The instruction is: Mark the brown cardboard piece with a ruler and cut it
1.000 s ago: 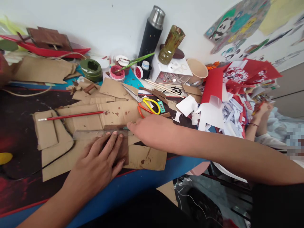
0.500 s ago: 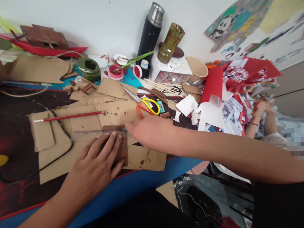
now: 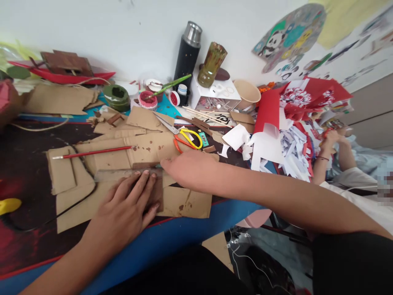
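Observation:
My left hand [image 3: 124, 205] lies flat with fingers spread, pressing a clear ruler [image 3: 109, 175] onto a dark brown painted piece of card [image 3: 156, 192]. Beneath them are sheets of brown cardboard [image 3: 187, 203]. At the ruler's right end, my right hand [image 3: 187, 169] is closed; a small teal bit shows at its fingertips, but most of what it grips is hidden. A narrow brown strip [image 3: 141, 165] runs along the ruler's far edge. Just beyond the right hand lie scissors [image 3: 172, 127] with yellow and orange handles. A red paintbrush [image 3: 95, 152] rests on the cardboard.
Along the wall stand a red model boat [image 3: 67, 76], a green pot [image 3: 116, 98], a pink paint tub [image 3: 147, 100], a black thermos [image 3: 186, 57] and a white box [image 3: 211, 98]. Paper scraps [image 3: 294, 151] pile up at right, near another person's hands [image 3: 333, 143]. A black cord [image 3: 89, 192] crosses the cardboard.
The camera view has shifted slightly, bringing more of the yellow object at the left edge into sight. Both hands keep nearly the same place at the ruler.

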Demonstrator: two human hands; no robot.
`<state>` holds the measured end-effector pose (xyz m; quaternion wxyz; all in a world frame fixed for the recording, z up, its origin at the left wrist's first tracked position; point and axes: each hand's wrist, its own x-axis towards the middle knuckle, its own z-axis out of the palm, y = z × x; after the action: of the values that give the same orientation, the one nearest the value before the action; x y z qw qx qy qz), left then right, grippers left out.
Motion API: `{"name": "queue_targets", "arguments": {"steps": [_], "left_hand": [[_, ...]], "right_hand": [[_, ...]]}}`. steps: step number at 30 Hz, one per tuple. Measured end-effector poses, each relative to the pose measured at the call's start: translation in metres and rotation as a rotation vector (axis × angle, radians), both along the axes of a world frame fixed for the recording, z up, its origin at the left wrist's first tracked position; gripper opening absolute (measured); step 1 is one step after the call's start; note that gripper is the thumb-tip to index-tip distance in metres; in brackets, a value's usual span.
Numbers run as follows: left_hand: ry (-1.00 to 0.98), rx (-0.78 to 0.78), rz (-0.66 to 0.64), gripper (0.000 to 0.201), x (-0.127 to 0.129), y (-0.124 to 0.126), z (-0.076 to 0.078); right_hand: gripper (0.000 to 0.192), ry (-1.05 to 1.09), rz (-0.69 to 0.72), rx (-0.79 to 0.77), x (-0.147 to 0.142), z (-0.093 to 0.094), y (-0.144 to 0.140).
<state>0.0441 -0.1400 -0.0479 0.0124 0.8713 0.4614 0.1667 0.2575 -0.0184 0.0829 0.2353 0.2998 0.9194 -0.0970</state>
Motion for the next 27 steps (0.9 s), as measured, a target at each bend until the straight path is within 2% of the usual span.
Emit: {"name": "queue_targets", "arguments": {"steps": [2,4,7,12,15,20,27], "left_hand": [[0.017,0.038,-0.012,0.078,0.000,0.000,0.000],[0.028,0.049,-0.013,0.078,0.001,0.001,-0.001],[0.025,0.041,0.000,0.077,0.001,0.000,-0.002],[0.030,0.055,0.004,0.078,0.000,0.000,-0.001],[0.050,0.064,-0.006,0.078,-0.001,0.000,0.001],[0.018,0.015,0.013,0.075,-0.001,0.000,0.001],[0.015,0.057,-0.006,0.081,-0.001,0.001,0.004]], "right_hand": [[0.032,0.048,-0.056,-0.060,0.010,-0.004,0.003],[0.029,0.112,-0.187,-0.090,0.021,-0.008,0.002],[0.034,0.232,-0.341,-0.161,0.033,-0.016,-0.002],[0.030,0.452,-0.498,-0.291,0.038,-0.031,-0.003],[0.029,0.459,-0.474,-0.283,0.033,-0.036,0.001],[0.026,0.361,-0.391,-0.136,0.017,-0.033,0.008],[0.030,0.267,-0.323,-0.083,-0.008,-0.040,0.018]]}}
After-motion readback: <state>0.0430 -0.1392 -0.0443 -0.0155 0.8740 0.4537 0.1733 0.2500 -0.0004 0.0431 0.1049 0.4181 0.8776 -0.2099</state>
